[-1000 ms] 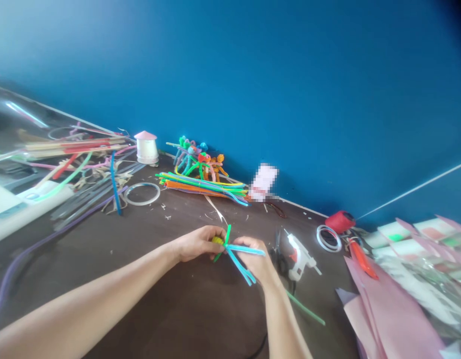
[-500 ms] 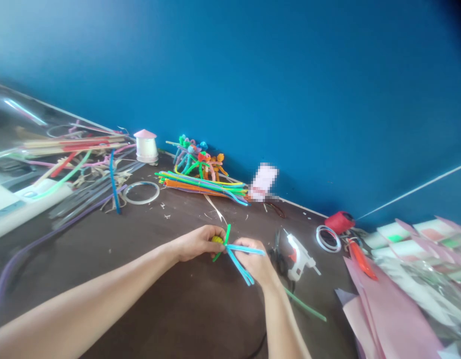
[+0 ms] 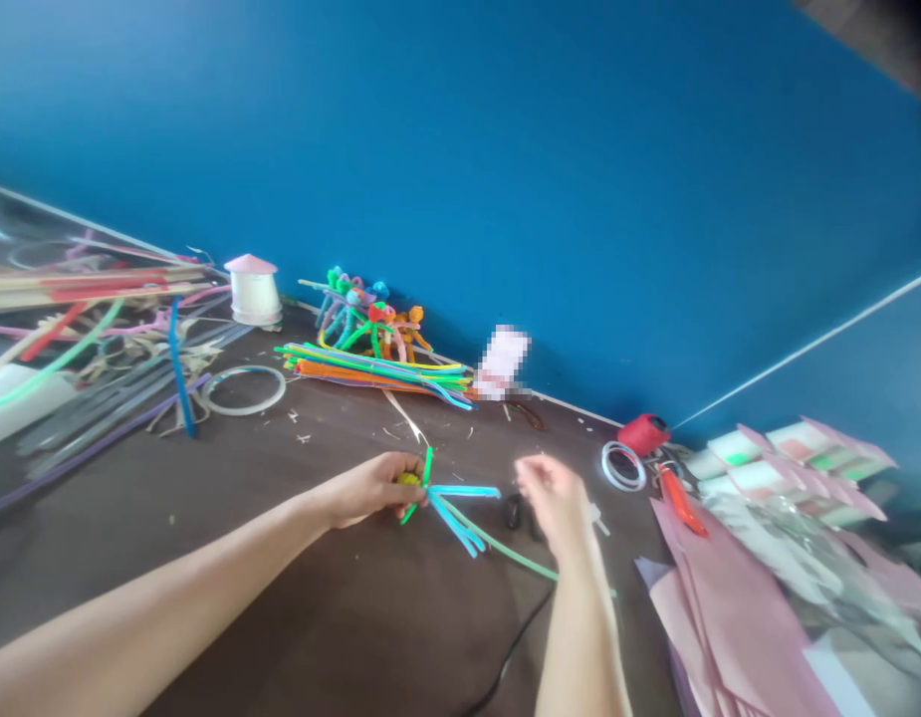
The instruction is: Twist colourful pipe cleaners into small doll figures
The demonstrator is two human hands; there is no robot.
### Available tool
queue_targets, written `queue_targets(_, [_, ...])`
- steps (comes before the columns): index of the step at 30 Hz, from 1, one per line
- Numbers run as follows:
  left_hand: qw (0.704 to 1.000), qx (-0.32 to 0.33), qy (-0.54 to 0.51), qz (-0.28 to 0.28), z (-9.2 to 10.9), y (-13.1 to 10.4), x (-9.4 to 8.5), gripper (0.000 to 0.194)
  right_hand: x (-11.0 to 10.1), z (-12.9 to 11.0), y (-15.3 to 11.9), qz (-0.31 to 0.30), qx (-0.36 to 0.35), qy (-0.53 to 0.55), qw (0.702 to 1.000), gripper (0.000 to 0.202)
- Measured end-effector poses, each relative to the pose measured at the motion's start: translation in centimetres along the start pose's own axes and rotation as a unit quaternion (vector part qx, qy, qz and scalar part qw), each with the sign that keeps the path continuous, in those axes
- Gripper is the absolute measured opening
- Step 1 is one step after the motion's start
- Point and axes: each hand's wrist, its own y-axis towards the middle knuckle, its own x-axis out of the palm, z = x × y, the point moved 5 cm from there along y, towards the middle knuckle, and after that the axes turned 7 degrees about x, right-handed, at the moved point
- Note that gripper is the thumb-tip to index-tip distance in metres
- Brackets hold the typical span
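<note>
My left hand (image 3: 381,488) is closed around a pipe cleaner figure. The figure has a yellow coiled part (image 3: 409,480) between the fingers, a green pipe cleaner (image 3: 428,466) across it, and light blue pipe cleaners (image 3: 460,492) sticking out to the right. Apart from it, my right hand (image 3: 557,498) is held over the glue gun, its fingers slightly bent and apart, with nothing seen in them. Most of the glue gun is hidden behind this hand; a white end (image 3: 598,518) shows. Black scissor handles (image 3: 513,510) lie just left of it.
A pale green pipe cleaner (image 3: 516,554) and a black cord (image 3: 509,662) lie nearby. Bundled pipe cleaners (image 3: 377,371) and finished figures (image 3: 374,314) sit by the wall. Pink sheets (image 3: 710,597), a red thread spool (image 3: 643,434) and a white ring (image 3: 622,467) are at right.
My right hand has left the blue pipe cleaners and moved right, over the glue gun. My left hand still holds the figure. The whole view has shifted slightly.
</note>
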Motion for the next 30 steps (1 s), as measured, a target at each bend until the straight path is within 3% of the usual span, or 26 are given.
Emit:
queue_targets(2, [1.000,-0.005,-0.014,0.002,0.1,0.0,0.1,0.021,-3.0,1.7,0.2,0.068,0.075,-0.133,0.986,0.037])
queue_targets(5, [1.000,-0.007,-0.015,0.008,0.4,0.0,0.2,0.023,-5.4,4.6,0.0,0.053,0.146,-0.317,0.936,0.048])
queue_targets(7, [1.000,-0.007,0.002,0.007,0.5,0.1,0.2,0.024,-5.7,6.6,-0.2,0.036,0.178,-0.351,0.919,0.050])
queue_targets(11, [0.999,-0.004,0.032,0.002,0.1,0.3,0.1,0.023,-4.9,8.9,-0.4,0.052,0.172,-0.308,0.934,0.040])
queue_targets(13, [0.999,-0.008,0.031,0.006,-0.1,0.4,0.0,0.024,-4.6,9.6,-0.5,0.075,0.188,-0.204,0.958,0.030])
queue_targets(15, [0.999,-0.013,0.028,0.008,-0.4,0.5,-0.1,0.024,-4.2,10.0,-0.7,0.083,0.216,-0.034,0.972,0.024])
queue_targets(18, [1.000,-0.015,0.015,0.010,-0.5,0.5,0.0,0.023,-3.6,9.1,-1.2,0.107,0.185,0.222,0.951,0.028])
queue_targets(21, [1.000,-0.011,-0.005,0.017,-0.4,0.4,0.1,0.020,-3.1,6.3,-2.3,0.115,0.093,0.311,0.939,0.039])
queue_targets(23, [1.000,-0.013,-0.014,0.023,-0.4,0.4,0.1,0.020,-2.5,3.9,-3.2,0.073,0.028,0.278,0.957,0.040])
queue_targets(26, [0.999,-0.021,-0.018,0.025,-0.3,0.3,0.1,0.021,-1.0,0.8,-4.5,-0.025,-0.044,0.144,0.988,0.037])
queue_targets(30, [0.999,-0.025,-0.016,0.030,-0.3,0.3,0.0,0.021,-0.3,-0.9,-5.3,-0.039,-0.098,0.050,0.993,0.031])
